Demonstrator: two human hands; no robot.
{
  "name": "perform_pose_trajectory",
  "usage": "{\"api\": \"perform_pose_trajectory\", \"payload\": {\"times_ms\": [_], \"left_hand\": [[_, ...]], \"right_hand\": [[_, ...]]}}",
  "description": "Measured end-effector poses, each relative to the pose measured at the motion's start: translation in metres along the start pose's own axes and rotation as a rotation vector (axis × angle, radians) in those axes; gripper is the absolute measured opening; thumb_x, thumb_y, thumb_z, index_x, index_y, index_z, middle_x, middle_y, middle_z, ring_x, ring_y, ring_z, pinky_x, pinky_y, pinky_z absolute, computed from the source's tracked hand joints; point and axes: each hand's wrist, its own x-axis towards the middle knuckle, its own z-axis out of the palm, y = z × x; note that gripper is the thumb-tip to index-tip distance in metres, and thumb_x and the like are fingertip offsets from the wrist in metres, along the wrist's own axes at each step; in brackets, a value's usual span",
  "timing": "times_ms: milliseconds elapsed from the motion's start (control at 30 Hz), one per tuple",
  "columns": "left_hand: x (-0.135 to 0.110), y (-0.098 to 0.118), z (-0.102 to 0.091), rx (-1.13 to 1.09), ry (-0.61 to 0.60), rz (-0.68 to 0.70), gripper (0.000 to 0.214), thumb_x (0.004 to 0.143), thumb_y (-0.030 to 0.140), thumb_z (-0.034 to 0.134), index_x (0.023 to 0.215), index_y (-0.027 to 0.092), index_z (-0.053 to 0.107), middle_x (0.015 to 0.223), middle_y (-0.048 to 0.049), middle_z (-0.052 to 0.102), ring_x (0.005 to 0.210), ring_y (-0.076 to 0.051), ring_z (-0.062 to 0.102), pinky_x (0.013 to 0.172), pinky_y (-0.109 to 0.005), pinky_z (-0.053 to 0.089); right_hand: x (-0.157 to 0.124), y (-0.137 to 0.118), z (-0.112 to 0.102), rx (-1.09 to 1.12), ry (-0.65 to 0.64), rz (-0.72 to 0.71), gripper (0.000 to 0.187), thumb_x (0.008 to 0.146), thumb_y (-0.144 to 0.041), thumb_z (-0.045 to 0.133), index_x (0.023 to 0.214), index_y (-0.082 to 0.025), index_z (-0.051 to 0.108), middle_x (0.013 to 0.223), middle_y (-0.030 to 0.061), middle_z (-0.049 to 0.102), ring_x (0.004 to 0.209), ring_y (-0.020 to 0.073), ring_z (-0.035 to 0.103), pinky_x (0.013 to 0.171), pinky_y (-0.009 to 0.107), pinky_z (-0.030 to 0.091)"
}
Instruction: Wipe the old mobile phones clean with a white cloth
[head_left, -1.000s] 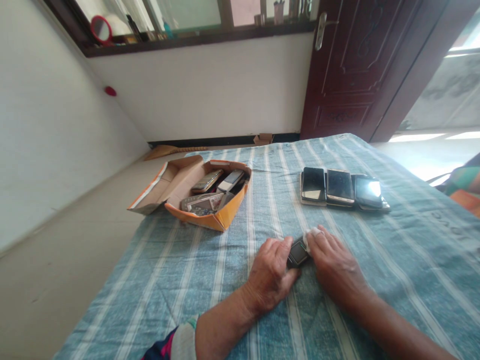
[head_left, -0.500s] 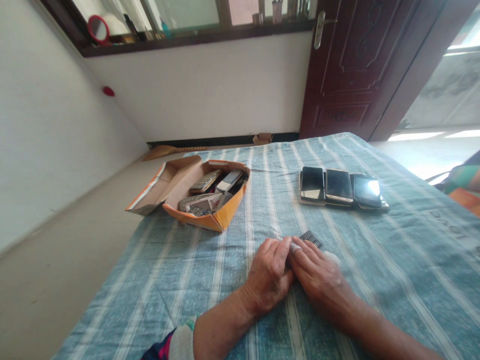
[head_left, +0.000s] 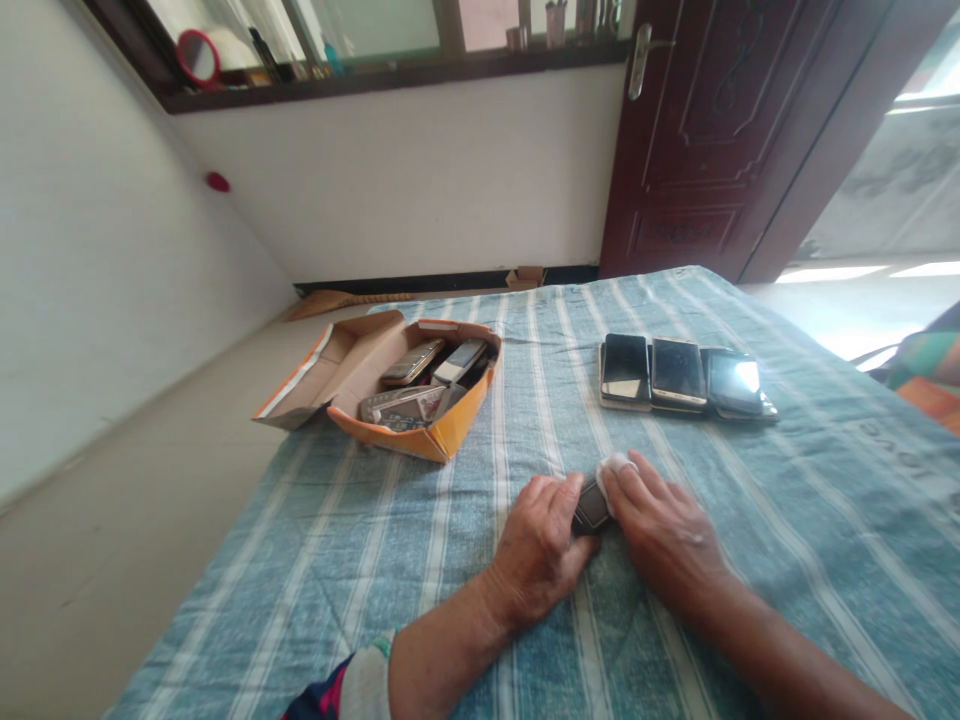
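Note:
A dark keypad phone [head_left: 592,508] lies low over the striped cloth, partly covered by both hands. My left hand [head_left: 538,540] grips its near left side, thumb below and fingers above. Over its far end, my right hand [head_left: 664,525] presses a white wad, a tissue or cloth [head_left: 616,466], with the fingers closed on it. The phone's lower part shows between the hands; its far end and keys are hidden under the wad and fingers.
An open orange cardboard box [head_left: 459,425] holding several old phones stands at the left. Farther right, smartphones [head_left: 678,372] lie in a row of small stacks. A blue striped cloth [head_left: 405,560] covers the table, and a brown door [head_left: 705,150] is behind.
My right hand has slid the white wad right and away from me along the phone, uncovering its lower part. My left hand stays almost in place.

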Motion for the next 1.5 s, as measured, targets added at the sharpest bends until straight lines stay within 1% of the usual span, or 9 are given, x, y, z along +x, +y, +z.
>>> {"api": "perform_pose_trajectory", "payload": {"times_ms": [267, 400, 567, 667, 767, 933, 1100, 1300, 1500], "left_hand": [[0.000, 0.001, 0.000, 0.008, -0.009, -0.006, 0.064, 0.066, 0.017, 0.077, 0.122, 0.007, 0.048, 0.097, -0.0121, 0.066, 0.088, -0.026, 0.059, 0.079, -0.042, 0.056], [0.000, 0.000, 0.001, 0.010, -0.004, 0.003, 0.066, 0.065, 0.017, 0.078, 0.122, 0.006, 0.047, 0.097, -0.0129, 0.066, 0.088, -0.027, 0.059, 0.079, -0.043, 0.056], [-0.002, -0.002, 0.002, -0.006, 0.027, 0.032, 0.063, 0.071, 0.015, 0.071, 0.126, 0.007, 0.043, 0.100, -0.0137, 0.065, 0.089, -0.027, 0.059, 0.079, -0.043, 0.056], [-0.003, -0.003, 0.005, 0.006, 0.049, 0.039, 0.065, 0.076, 0.015, 0.065, 0.132, 0.007, 0.035, 0.105, -0.0157, 0.064, 0.094, -0.028, 0.059, 0.083, -0.045, 0.055], [-0.004, -0.005, 0.007, 0.016, 0.055, 0.030, 0.067, 0.077, 0.014, 0.062, 0.136, 0.007, 0.031, 0.107, -0.0164, 0.063, 0.097, -0.028, 0.059, 0.084, -0.045, 0.054], [-0.004, -0.004, 0.006, -0.021, 0.021, -0.001, 0.068, 0.074, 0.013, 0.064, 0.135, 0.011, 0.034, 0.106, -0.0131, 0.063, 0.094, -0.027, 0.059, 0.083, -0.044, 0.055], [-0.003, -0.002, 0.002, -0.025, -0.022, -0.027, 0.066, 0.074, 0.016, 0.065, 0.133, 0.014, 0.036, 0.104, -0.0116, 0.064, 0.094, -0.027, 0.059, 0.082, -0.046, 0.054], [-0.001, 0.000, -0.001, -0.012, -0.026, -0.029, 0.062, 0.071, 0.018, 0.070, 0.127, 0.011, 0.043, 0.100, -0.0116, 0.065, 0.091, -0.026, 0.060, 0.080, -0.044, 0.055], [0.000, 0.001, -0.002, -0.010, -0.032, -0.028, 0.062, 0.067, 0.017, 0.074, 0.123, 0.009, 0.048, 0.099, -0.0119, 0.065, 0.089, -0.026, 0.059, 0.081, -0.043, 0.055]], "right_hand": [[0.003, 0.010, 0.001, -0.028, -0.066, 0.087, 0.030, 0.087, -0.006, 0.045, 0.112, -0.008, 0.061, 0.104, 0.0140, 0.062, 0.098, 0.0282, 0.055, 0.076, 0.036, 0.049], [0.004, 0.014, -0.001, 0.043, 0.004, 0.091, 0.025, 0.089, -0.007, 0.042, 0.103, -0.007, 0.063, 0.091, 0.0126, 0.061, 0.087, 0.0270, 0.056, 0.074, 0.038, 0.051], [0.003, -0.001, -0.008, 0.264, 0.164, -0.115, 0.031, 0.095, -0.013, 0.037, 0.117, -0.002, 0.057, 0.104, 0.0157, 0.061, 0.102, 0.0280, 0.054, 0.084, 0.039, 0.051], [0.002, -0.012, -0.009, 0.345, 0.144, -0.220, 0.032, 0.097, -0.015, 0.036, 0.120, -0.004, 0.056, 0.110, 0.0152, 0.061, 0.113, 0.0290, 0.051, 0.085, 0.036, 0.052], [0.001, -0.015, -0.006, 0.325, 0.089, -0.244, 0.034, 0.097, -0.013, 0.034, 0.122, -0.004, 0.055, 0.114, 0.0151, 0.060, 0.121, 0.0307, 0.047, 0.083, 0.036, 0.054], [0.002, -0.006, 0.004, 0.196, 0.100, -0.198, 0.034, 0.094, -0.009, 0.033, 0.118, -0.003, 0.057, 0.110, 0.0166, 0.061, 0.121, 0.0335, 0.047, 0.075, 0.036, 0.056], [0.004, 0.005, 0.007, 0.128, 0.081, -0.133, 0.034, 0.092, -0.007, 0.036, 0.118, -0.004, 0.056, 0.109, 0.0168, 0.060, 0.121, 0.0321, 0.047, 0.081, 0.037, 0.054], [0.004, 0.011, 0.008, 0.062, 0.028, -0.030, 0.031, 0.090, -0.005, 0.040, 0.117, -0.006, 0.056, 0.110, 0.0171, 0.059, 0.119, 0.0299, 0.048, 0.083, 0.037, 0.052], [0.006, 0.015, 0.006, 0.041, -0.015, 0.029, 0.029, 0.088, -0.003, 0.041, 0.111, -0.007, 0.059, 0.104, 0.0156, 0.060, 0.108, 0.0277, 0.052, 0.082, 0.035, 0.051]]}}
